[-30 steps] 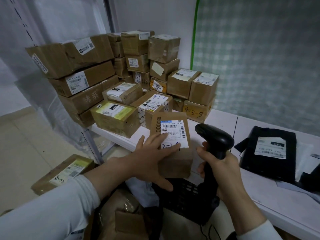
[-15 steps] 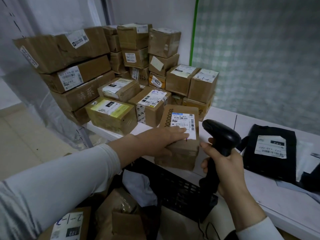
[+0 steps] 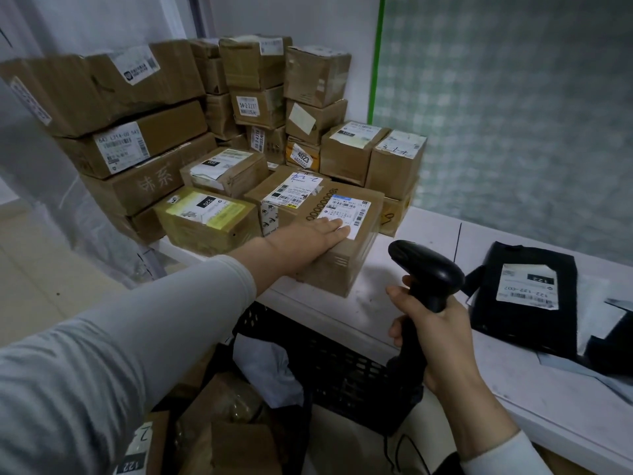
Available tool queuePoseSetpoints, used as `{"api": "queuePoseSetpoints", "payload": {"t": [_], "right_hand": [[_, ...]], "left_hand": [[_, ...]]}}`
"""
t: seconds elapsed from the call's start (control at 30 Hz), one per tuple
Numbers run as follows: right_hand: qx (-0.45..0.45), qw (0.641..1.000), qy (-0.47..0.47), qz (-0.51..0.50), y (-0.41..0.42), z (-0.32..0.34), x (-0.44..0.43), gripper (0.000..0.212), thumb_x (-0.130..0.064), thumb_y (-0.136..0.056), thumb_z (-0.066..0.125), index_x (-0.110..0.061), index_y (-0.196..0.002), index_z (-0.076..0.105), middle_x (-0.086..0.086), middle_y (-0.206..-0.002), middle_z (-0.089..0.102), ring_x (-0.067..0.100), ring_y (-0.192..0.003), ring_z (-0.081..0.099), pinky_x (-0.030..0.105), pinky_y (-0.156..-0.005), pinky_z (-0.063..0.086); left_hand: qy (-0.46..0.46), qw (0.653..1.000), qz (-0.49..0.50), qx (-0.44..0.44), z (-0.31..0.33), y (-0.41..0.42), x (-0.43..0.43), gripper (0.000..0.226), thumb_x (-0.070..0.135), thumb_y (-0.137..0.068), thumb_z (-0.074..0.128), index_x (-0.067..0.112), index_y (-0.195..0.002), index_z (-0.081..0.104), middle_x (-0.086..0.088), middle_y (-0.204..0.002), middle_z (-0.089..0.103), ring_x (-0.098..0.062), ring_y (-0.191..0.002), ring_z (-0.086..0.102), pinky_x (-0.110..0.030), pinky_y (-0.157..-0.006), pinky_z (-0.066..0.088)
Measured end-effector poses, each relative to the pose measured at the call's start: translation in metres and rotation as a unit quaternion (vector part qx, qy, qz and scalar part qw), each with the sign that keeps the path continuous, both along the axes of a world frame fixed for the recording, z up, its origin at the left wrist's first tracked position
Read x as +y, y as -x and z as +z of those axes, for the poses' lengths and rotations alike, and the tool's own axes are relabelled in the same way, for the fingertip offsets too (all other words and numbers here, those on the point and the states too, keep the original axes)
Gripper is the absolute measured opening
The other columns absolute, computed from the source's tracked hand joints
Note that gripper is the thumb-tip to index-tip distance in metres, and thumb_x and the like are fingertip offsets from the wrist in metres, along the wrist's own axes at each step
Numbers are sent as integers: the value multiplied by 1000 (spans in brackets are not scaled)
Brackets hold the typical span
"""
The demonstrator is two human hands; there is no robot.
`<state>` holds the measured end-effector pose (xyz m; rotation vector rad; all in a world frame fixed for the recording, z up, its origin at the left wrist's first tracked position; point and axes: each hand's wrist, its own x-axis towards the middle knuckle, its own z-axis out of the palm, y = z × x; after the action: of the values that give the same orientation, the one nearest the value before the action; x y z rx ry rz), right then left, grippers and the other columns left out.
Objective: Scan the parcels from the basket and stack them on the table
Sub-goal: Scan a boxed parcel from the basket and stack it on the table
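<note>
Left hand point(image 3: 308, 238) is pressing flat, fingers straight, on the brown parcel point(image 3: 342, 265), which has moved from above the basket point(image 3: 329, 365) onto the tabletop point(image 3: 428, 231) beside the stacked boxes point(image 3: 205, 221). Right hand point(image 3: 436, 325) is gripping the scanner point(image 3: 428, 269). Placement is looking nearly done.

Table point(image 3: 394, 303): white surface with a thin dark seam.
Far left corner: cardboard boxes point(image 3: 144, 149) stacked several high.
Left edge: yellow-labelled box point(image 3: 205, 217), fronting the stack.
Near edge: labelled parcel point(image 3: 342, 258), just beside the stack.
Right side: black mailer bag point(image 3: 524, 303), flat, label up.
</note>
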<state>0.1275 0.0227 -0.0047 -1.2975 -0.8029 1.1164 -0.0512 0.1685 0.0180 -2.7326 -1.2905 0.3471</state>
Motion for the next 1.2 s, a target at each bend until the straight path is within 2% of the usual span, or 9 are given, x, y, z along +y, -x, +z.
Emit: {"api": "queuePoseSetpoints", "payload": {"t": [0.17, 0.37, 0.53, 0.6, 0.67, 0.9, 1.07, 1.13, 1.2], "right_hand": [[1, 1000, 7, 4, 2, -1, -1, 17, -8, -84, 69, -14, -97, 61, 9, -70, 61, 22, -47, 54, 31, -46, 45], [2, 1000, 18, 22, 9, -1, -5, 19, -8, -83, 70, -14, -99, 61, 9, -71, 62, 21, -46, 54, 30, -45, 45], [-11, 997, 21, 78, 26, -1, -14, 20, -8, -84, 69, -12, -101, 61, 10, -66, 60, 19, -43, 53, 27, -42, 45], [-24, 992, 28, 117, 37, -3, -17, 21, -8, -84, 70, -11, -103, 62, 15, -68, 62, 18, -42, 54, 29, -44, 46], [-44, 986, 42, 157, 48, -8, -21, 20, -9, -84, 70, -12, -102, 63, 22, -72, 64, 19, -43, 54, 31, -47, 47], [-105, 951, 97, 274, 94, -29, -38, 16, -10, -82, 73, -8, -96, 65, 18, -54, 59, 21, -40, 53, 27, -43, 43], [-122, 937, 100, 313, 113, -38, -46, 20, -14, -81, 74, -10, -98, 65, 10, -47, 59, 22, -42, 53, 27, -46, 45], [-131, 932, 104, 323, 117, -41, -48, 22, -15, -81, 73, -9, -100, 65, 9, -47, 59, 22, -42, 54, 27, -47, 45], [-132, 930, 106, 326, 119, -45, -49, 23, -15, -82, 73, -8, -102, 64, 14, -55, 63, 21, -42, 55, 27, -47, 45]], "left_hand": [[5, 999, 15, -29, 4, -4, 7, 77, -2, -93, 47, 19, -153, 5, -3, -161, 1, -19, -147, 8, -31, -118, 12], [-36, 998, 26, -37, -1, 3, -6, 80, -2, -91, 48, 17, -153, 2, -7, -161, 1, -20, -147, 8, -39, -117, 15], [-27, 954, 119, -273, -28, 38, -47, 81, -5, -83, 49, 9, -152, 9, -10, -159, 15, -24, -145, 17, -35, -119, 14], [-14, 927, 182, -329, -41, 65, -72, 77, -6, -83, 48, 9, -152, 15, -10, -157, 20, -24, -144, 21, -27, -115, 16], [-9, 911, 228, -345, -53, 93, -98, 75, -5, -83, 49, 9, -151, 20, -13, -154, 27, -26, -141, 26, -27, -111, 23], [84, 847, 432, -299, -97, 177, -173, 51, 14, -88, 58, 9, -137, 46, -15, -132, 55, -30, -121, 52, -32, -99, 40], [287, 789, 454, -298, -113, 168, -210, 37, 21, -90, 61, 16, -126, 54, 0, -113, 59, -16, -103, 54, -23, -84, 41], [360, 793, 422, -252, -120, 161, -218, 46, 28, -90, 60, 16, -132, 47, -2, -120, 58, -18, -108, 54, -23, -81, 42], [402, 811, 395, -152, -126, 159, -224, 79, 40, -84, 66, 17, -147, 24, -6, -137, 46, -24, -122, 46, -28, -93, 43]]}}
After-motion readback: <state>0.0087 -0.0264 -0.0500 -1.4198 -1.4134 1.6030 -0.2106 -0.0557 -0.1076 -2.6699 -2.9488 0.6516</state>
